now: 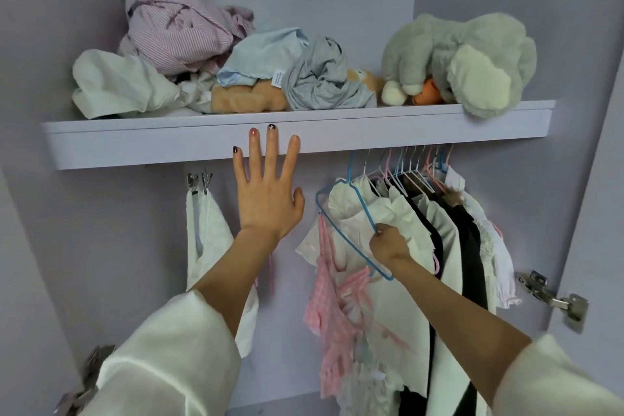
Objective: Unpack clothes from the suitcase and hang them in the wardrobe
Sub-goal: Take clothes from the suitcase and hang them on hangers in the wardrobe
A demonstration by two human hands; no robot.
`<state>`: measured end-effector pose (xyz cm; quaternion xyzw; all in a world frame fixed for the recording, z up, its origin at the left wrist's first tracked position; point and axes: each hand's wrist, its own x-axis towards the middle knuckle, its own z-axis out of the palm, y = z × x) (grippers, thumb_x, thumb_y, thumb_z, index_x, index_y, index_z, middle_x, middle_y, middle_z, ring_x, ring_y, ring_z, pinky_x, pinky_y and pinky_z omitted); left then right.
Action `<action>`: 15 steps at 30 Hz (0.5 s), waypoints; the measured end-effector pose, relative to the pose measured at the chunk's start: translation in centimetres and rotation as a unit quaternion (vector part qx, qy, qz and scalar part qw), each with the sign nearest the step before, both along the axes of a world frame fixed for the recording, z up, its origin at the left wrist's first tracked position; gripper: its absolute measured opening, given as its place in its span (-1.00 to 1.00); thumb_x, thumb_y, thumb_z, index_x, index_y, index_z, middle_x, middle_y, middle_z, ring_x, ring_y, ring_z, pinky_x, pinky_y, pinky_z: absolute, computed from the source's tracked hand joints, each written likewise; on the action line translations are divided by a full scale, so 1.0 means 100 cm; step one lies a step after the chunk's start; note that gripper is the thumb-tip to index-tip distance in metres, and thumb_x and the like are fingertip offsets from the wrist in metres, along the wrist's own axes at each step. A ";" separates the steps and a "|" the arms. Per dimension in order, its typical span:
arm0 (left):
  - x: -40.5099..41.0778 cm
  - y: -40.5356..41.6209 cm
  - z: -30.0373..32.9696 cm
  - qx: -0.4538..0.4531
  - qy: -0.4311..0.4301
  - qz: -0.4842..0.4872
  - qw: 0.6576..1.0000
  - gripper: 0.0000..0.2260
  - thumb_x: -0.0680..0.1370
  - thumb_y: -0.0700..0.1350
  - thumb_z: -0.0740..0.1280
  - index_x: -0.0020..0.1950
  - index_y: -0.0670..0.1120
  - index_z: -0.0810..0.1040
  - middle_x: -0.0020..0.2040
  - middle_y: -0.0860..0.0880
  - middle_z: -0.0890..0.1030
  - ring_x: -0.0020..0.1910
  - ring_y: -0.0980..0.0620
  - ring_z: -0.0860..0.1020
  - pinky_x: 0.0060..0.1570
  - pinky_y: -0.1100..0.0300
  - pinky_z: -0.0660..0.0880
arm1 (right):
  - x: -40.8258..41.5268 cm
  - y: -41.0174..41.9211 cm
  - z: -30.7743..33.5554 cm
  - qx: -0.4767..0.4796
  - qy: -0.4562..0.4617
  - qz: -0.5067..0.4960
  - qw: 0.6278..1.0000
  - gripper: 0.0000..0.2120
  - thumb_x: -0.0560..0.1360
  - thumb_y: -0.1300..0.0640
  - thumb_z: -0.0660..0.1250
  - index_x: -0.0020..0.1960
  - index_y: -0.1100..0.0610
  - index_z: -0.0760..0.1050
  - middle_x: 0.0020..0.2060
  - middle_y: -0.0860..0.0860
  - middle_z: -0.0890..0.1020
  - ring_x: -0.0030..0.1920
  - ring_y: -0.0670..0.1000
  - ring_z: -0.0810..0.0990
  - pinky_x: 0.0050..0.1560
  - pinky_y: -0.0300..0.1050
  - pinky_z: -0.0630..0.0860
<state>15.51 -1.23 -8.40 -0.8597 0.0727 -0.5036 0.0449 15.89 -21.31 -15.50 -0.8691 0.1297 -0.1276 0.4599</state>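
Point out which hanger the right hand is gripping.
The blue hanger at the left end of the row, tilted, carrying a white top. The right hand pinches its lower arm; the others hang untouched further right.

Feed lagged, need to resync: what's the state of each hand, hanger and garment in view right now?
Left hand: open, fingers spread against the shelf edge.
Right hand: gripping the blue hanger.
Blue hanger: tilted, pink garment draped on it.
White garment: hanging from clips at left.
Hung clothes: bunched at right.
Shelf: holds crumpled clothes, plush toys.
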 end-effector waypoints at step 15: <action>-0.149 0.032 -0.098 -0.214 0.285 -0.125 0.926 -0.45 0.57 -0.01 0.21 0.52 -0.02 0.11 0.51 -0.08 0.15 0.49 -0.08 0.11 0.45 -0.09 0.05 | -0.148 0.046 -0.038 -0.150 -0.046 0.166 0.974 -0.67 0.57 0.28 0.12 0.30 0.33 0.41 0.21 0.26 0.53 0.25 0.23 0.48 0.27 0.07 0.40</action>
